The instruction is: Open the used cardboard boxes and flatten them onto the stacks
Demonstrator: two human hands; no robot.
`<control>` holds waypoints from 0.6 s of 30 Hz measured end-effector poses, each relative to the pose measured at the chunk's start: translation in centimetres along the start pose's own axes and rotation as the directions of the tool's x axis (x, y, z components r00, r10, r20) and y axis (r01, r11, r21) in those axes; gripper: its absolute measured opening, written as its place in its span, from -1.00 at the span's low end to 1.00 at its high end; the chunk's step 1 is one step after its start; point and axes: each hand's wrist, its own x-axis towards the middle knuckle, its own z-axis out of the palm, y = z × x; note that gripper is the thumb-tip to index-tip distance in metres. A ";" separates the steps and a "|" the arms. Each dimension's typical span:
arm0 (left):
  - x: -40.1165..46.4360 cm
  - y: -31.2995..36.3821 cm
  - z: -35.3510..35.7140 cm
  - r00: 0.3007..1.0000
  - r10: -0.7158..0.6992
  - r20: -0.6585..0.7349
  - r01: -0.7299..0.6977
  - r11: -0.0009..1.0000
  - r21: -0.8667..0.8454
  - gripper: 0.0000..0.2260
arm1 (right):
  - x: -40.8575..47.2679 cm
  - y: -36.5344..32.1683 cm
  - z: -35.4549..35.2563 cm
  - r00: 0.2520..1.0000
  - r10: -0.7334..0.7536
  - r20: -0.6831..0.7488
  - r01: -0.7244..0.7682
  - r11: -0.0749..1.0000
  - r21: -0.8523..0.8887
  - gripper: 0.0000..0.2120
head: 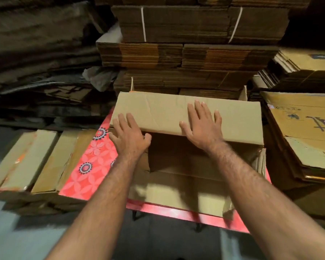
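On top of the red flower-print table [94, 166], approx centre of view, sits the box [186, 139] being worked on: open side facing the person, upper panel pale and creased, inside dark, bottom flap lying out toward the table's near edge. Left hand [129, 136] lies at the front-left corner of that upper panel, fingers spread and near straight, thumb just over the edge; right hand [202, 126] rests flat on the panel w/ fingers spread wide, nothing gripped by either. Looks like a press-down to collapse it, so my read: box is opened but not yet flat, i.e. mid-step. Already done, judging by how things lie: flat stack [304, 136] just right of the table, plus tied bundles [188, 53] piled behind w/ white string. Left to do: two closed boxes [32, 160] on the left, beside the table, appear untouched. Writing: top sheet of the right stack has dark hand-drawn marker letters, upside down & cut off by the frame edge, can't read for sure; small printed marks near it too tiny to tell. No brand visible on the box itself.
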 end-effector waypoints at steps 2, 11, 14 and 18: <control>-0.2 -0.2 -0.2 0.996 0.042 0.081 -0.040 0.999 -0.020 -0.06 | 0.0 0.5 -0.1 1.000 -0.010 0.005 0.010 1.000 -0.004 -0.31; -2.0 -10.7 -2.4 0.971 -0.052 0.234 0.053 0.999 0.004 -0.42 | 0.9 1.5 -1.0 0.997 0.062 -0.050 -0.059 0.997 0.053 -0.34; -1.5 -12.3 -2.3 0.980 -0.030 0.198 0.030 1.000 0.003 -0.81 | 2.3 0.9 -1.7 0.995 0.073 -0.065 -0.069 0.996 0.048 -0.27; -0.6 -13.1 -0.9 0.994 0.025 0.107 -0.018 0.998 -0.064 -0.88 | 4.1 -0.7 -3.2 0.996 0.064 -0.065 -0.064 0.998 -0.001 -0.10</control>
